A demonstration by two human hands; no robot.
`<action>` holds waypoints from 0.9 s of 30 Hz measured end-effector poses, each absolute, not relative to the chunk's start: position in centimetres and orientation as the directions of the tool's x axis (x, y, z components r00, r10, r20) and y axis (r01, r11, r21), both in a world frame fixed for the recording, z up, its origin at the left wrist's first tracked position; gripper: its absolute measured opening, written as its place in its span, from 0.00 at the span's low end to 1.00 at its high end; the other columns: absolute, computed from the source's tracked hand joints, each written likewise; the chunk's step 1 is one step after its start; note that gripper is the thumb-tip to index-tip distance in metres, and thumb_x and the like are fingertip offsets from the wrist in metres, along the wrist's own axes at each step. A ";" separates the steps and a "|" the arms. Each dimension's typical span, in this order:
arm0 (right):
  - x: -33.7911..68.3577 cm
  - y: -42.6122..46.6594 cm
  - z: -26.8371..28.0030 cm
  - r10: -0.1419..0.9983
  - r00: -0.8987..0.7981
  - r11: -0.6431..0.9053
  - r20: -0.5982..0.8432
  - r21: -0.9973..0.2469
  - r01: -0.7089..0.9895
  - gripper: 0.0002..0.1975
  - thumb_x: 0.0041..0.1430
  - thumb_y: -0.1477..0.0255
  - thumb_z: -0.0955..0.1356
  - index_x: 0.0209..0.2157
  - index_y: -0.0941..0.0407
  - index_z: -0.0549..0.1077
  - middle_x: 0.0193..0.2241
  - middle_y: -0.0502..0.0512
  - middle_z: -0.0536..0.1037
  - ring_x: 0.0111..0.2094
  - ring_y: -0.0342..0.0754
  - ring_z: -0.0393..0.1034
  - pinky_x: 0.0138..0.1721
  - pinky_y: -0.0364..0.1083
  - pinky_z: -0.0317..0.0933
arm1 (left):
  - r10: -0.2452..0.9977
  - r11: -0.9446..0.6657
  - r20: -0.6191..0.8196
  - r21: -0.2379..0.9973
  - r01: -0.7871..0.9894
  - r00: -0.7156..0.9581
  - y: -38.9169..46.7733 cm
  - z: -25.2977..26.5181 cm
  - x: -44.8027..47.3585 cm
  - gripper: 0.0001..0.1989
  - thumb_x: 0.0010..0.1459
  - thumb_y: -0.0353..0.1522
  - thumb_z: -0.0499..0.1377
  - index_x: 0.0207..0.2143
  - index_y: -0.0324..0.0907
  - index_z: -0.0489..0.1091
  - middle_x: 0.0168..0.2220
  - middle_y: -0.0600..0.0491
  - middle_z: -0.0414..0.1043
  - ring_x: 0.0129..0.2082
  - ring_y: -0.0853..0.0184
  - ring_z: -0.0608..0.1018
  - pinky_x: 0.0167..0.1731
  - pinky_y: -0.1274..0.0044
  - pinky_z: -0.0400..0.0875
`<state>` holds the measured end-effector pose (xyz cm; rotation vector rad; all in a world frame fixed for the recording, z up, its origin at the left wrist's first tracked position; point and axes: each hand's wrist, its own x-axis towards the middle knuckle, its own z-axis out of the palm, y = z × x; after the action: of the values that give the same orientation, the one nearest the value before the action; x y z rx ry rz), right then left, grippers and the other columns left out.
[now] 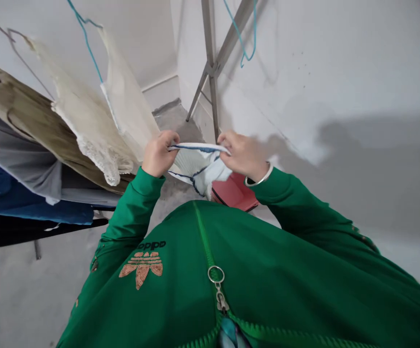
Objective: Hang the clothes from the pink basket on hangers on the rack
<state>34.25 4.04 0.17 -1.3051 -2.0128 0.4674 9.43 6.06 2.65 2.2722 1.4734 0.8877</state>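
Both hands hold a white garment (213,175) with dark blue trim, its edge stretched between them in front of my chest. My left hand (159,152) pinches one end of that edge. At the other end, the fingers of my right hand (244,153) are closed on the cloth; a silver bangle circles that wrist. The garment hangs down below the hands, and its lower part is hidden behind my green jacket. Its exact kind cannot be made out.
At left hang a cream lace-edged garment (86,121), a plain cream garment (128,104), brown trousers (32,116) and grey and blue clothes. A metal rack frame (211,70) and a blue hanger (246,55) are ahead. Something red (237,192) lies below my right hand. A white wall (340,63) stands right.
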 end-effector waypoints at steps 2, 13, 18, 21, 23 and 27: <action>34.2 5.0 0.5 0.846 -0.128 0.428 0.517 -0.517 0.741 0.08 0.51 0.76 0.64 0.35 0.55 0.68 0.27 0.52 0.68 0.31 0.47 0.63 0.34 0.47 0.58 | 0.920 -0.372 0.281 0.414 0.831 0.272 6.3 3.4 8.4 0.09 0.49 0.21 0.56 0.33 0.41 0.69 0.33 0.52 0.69 0.32 0.66 0.71 0.33 0.76 0.62; 36.7 6.3 0.2 0.779 0.020 0.456 0.626 -0.589 0.667 0.08 0.44 0.81 0.62 0.26 0.56 0.69 0.21 0.49 0.64 0.24 0.43 0.59 0.28 0.43 0.56 | 0.958 0.118 0.068 0.791 0.600 -0.277 5.2 0.1 3.5 0.01 0.48 0.27 0.57 0.26 0.41 0.67 0.23 0.54 0.65 0.28 0.65 0.72 0.33 0.74 0.69; 36.5 6.8 -2.6 0.931 -0.203 0.359 0.302 -0.675 0.645 0.07 0.45 0.80 0.62 0.26 0.59 0.71 0.23 0.51 0.71 0.26 0.42 0.63 0.29 0.41 0.55 | 0.932 0.215 -0.298 0.913 -0.346 -0.207 4.4 -0.3 5.4 0.06 0.43 0.28 0.61 0.26 0.40 0.65 0.23 0.56 0.71 0.25 0.69 0.75 0.28 0.76 0.73; 36.6 7.3 -3.2 0.881 -0.473 0.364 0.016 -0.662 0.655 0.07 0.48 0.78 0.63 0.27 0.60 0.73 0.24 0.51 0.73 0.26 0.42 0.64 0.29 0.41 0.55 | 0.905 0.278 -0.399 0.816 -0.507 -0.146 4.1 -0.6 5.7 0.05 0.43 0.24 0.59 0.25 0.39 0.66 0.22 0.55 0.72 0.21 0.70 0.74 0.24 0.78 0.72; 36.9 8.1 -2.9 0.768 -0.632 0.414 -0.107 -0.671 0.616 0.07 0.49 0.76 0.65 0.29 0.59 0.75 0.24 0.50 0.74 0.26 0.42 0.64 0.29 0.40 0.56 | 0.886 0.313 -0.446 0.778 -0.545 -0.128 3.8 -1.0 5.7 0.04 0.43 0.25 0.59 0.24 0.39 0.67 0.20 0.55 0.71 0.20 0.69 0.74 0.24 0.77 0.72; 38.1 12.3 -0.3 0.829 -0.559 0.433 0.027 -0.663 0.610 0.11 0.55 0.70 0.65 0.38 0.59 0.74 0.33 0.56 0.77 0.32 0.45 0.68 0.37 0.44 0.63 | 0.899 0.311 -0.424 0.793 -0.524 -0.107 2.6 -1.8 5.7 0.05 0.38 0.28 0.62 0.21 0.37 0.69 0.19 0.55 0.70 0.23 0.66 0.76 0.27 0.77 0.72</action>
<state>38.07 12.27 -0.27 -1.2296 -2.3414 0.8695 5.68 2.64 -1.84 0.4320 1.1283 1.2664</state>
